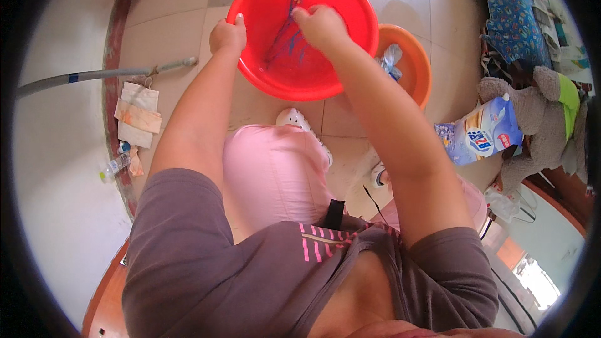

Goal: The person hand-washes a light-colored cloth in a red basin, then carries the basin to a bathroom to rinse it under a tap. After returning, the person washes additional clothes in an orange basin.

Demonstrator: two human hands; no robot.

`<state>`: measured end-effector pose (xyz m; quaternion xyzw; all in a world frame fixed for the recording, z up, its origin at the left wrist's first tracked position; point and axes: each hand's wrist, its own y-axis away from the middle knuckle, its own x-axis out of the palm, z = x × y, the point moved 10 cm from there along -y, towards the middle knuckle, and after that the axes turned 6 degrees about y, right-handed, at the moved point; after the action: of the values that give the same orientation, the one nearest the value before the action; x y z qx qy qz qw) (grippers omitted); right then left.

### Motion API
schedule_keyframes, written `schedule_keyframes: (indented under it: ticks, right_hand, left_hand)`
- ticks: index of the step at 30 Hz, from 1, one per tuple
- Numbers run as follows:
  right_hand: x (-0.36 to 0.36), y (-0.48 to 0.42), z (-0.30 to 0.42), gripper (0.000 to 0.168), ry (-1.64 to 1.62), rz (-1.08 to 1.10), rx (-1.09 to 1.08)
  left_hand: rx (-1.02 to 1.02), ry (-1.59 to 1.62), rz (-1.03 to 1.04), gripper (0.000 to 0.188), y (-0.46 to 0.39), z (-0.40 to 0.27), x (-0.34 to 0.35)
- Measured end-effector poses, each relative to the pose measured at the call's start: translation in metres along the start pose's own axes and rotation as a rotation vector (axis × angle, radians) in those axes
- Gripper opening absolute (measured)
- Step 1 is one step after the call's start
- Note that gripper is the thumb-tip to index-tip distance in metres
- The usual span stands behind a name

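A round red plastic basin (pixel 256 72) is in front of me, over the tiled floor. My left hand (pixel 228 35) grips its left rim, thumb over the edge and fingers hidden outside. Inside the basin, my right hand (pixel 321 26) is curled and slightly blurred; whether it pinches anything is hidden. Beside its thumb, thin blue and purple streaks (pixel 286 37) run across the basin's bottom. I cannot tell if these are a printed pattern or something lying there. An orange basin (pixel 418 63), partly behind the red one, holds a crumpled clear plastic bag (pixel 390 61).
A grey hose (pixel 108 74) juts from the left wall above folded cloths (pixel 138 115) and a plastic bottle (pixel 115 167). On the right are a laundry detergent bag (pixel 483 131), a grey plush toy (pixel 547 108) and blue patterned fabric (pixel 512 14). My white clog (pixel 296 119) is below the basin.
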<state>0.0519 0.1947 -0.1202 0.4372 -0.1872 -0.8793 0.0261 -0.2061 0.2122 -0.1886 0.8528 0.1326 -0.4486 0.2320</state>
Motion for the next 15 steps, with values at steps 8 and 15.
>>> schedule_keyframes:
  ticks: [8, 15]
  right_hand:
    - [-0.128, 0.054, -0.092, 0.039, 0.036, -0.465, -0.241]
    - [-0.098, 0.228, -0.244, 0.022, -0.142, -0.101, 0.013]
  left_hand:
    - [0.013, -0.007, 0.013, 0.05, -0.005, -0.002, 0.004]
    - [0.015, -0.054, 0.115, 0.062, -0.004, 0.005, 0.023]
